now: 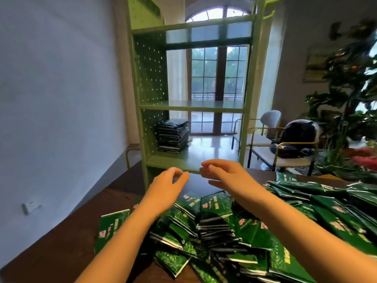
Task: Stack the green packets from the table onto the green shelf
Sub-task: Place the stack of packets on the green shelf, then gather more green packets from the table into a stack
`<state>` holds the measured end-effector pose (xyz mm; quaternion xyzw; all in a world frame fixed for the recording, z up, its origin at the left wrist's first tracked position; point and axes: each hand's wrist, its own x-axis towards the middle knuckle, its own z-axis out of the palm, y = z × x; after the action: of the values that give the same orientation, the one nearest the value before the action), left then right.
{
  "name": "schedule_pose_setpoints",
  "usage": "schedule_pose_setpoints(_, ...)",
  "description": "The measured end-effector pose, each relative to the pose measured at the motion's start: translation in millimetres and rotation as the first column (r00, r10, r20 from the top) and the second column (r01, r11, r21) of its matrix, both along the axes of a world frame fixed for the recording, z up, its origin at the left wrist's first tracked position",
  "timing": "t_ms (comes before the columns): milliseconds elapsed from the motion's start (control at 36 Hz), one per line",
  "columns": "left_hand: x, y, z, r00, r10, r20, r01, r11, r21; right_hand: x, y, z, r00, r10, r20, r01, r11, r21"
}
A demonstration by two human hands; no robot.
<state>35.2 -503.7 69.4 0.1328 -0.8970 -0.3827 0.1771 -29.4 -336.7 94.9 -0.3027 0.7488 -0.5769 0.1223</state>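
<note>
Currently the left hand (170, 186) and the right hand (222, 174) hover close together but apart above the dark brown wooden table (67, 242), just in front of the lowest board of the light-green perforated metal shelf (193, 108). Both hands are empty: the fingers are loosely curled with nothing between them.

The glossy dark-green foil packets (214, 205) lie in a loose overlapping heap from the middle of the table to its right edge, beneath the forearms. One single packet (111, 227) lies apart, toward the left edge. A squared stack of packets (172, 135) already sits on the lowest board, in its rear left corner against the perforated side panel.

Handling assessment:
- Weight: each packet appears flat and thin, so it is probably light, and several can be carried together.
- Stiffness: the film walls probably flex, so a packet held by one corner is likely to sag.
- Surface: the gloss suggests a slippery finish, so bundled packets are liable to slide and fan out.
- Fragility: low, though the sealed edges may crease.

Recommended hold: square up a short bundle, such as the partly aligned pile between the forearms. Clamp it at two opposite edges, thumbs on top and fingers beneath. Keep the bundle level when moving it to the shelf
</note>
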Motion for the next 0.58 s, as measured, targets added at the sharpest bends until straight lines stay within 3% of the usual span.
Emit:
schedule_pose_setpoints(111, 18, 35, -3, 0.983, -0.18, 0.038, 0.182, 0.983, -0.034, 17, 45, -4, 0.991, -0.006, -0.13, 0.017, 0.996, 0.083)
schedule_pose_setpoints(250, 29, 72, -3, 0.941, -0.338, 0.027, 0.336, 0.941, 0.045, 34, 100, -7, 0.944, 0.038, -0.326, 0.057, 0.959, 0.278)
schedule_pose_setpoints(583, 37, 153, -27, 0.86, -0.507, 0.063, 0.503, 0.862, 0.067, 51, 213, -27, 0.912, 0.067, -0.404, 0.117, 0.903, 0.414)
